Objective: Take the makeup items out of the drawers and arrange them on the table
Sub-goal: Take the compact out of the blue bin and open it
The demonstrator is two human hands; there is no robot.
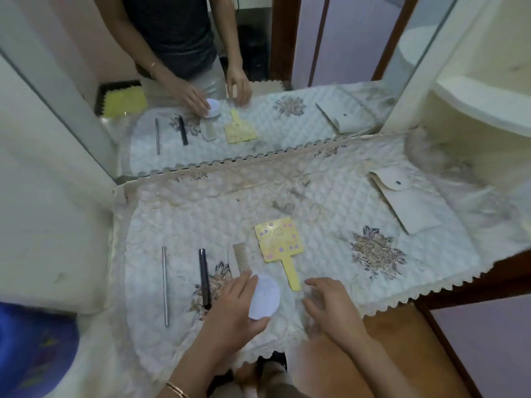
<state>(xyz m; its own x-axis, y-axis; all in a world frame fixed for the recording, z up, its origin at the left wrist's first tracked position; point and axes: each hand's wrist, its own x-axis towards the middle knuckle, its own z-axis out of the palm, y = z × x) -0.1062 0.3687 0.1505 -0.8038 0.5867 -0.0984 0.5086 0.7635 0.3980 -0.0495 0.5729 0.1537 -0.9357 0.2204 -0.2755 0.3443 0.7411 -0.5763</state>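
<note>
Bare forearms, no sleeves; a thin gold bangle (177, 390) circles the left wrist.

- One yellow hand mirror (279, 239)
- One comb (240, 257)
- One black pencil (204, 278)
- One silver stick (165, 285)
- One round white container (265, 297)
- One cream pouch (405, 202)

The near-left of the desk (316, 196) is crowded: metal rod (165, 285), black pencil (204, 278), comb (239, 257) and yellow hand mirror (280, 244) lie side by side. Bare quilted cover lies open between the mirror and the cream pouch (405, 202) far right. The wall mirror (230, 81) closes off the back.
</note>
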